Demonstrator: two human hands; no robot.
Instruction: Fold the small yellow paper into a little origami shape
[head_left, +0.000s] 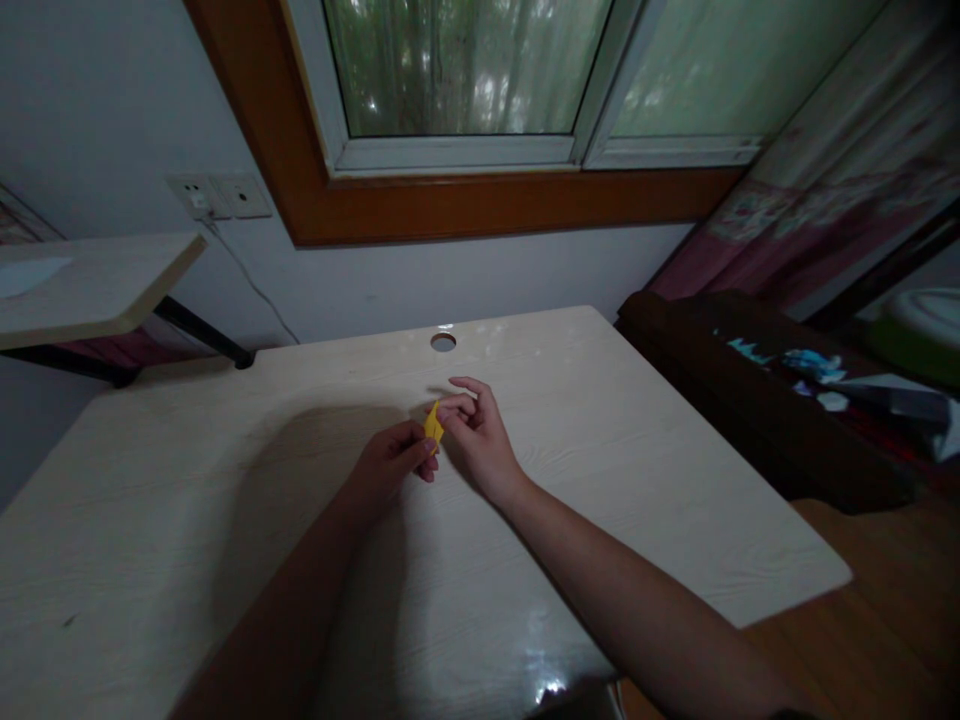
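A small piece of folded yellow paper [433, 425], pointed at the top, is held up over the pale wooden table [637, 480]. My left hand [394, 455] pinches its lower left part between thumb and fingers. On the other side, my right hand [480, 435] has its thumb and a finger closed at the paper's right edge, while another finger is stretched out away from it. The fingers partly cover the paper, so its full shape is hidden.
A round cable hole [443, 342] sits near the table's back edge. At the left, a raised shelf [112, 290] stands on black legs. A white cord [255, 285] runs down from the wall socket [217, 196]. Dark furniture [720, 400] with assorted items stands to the right.
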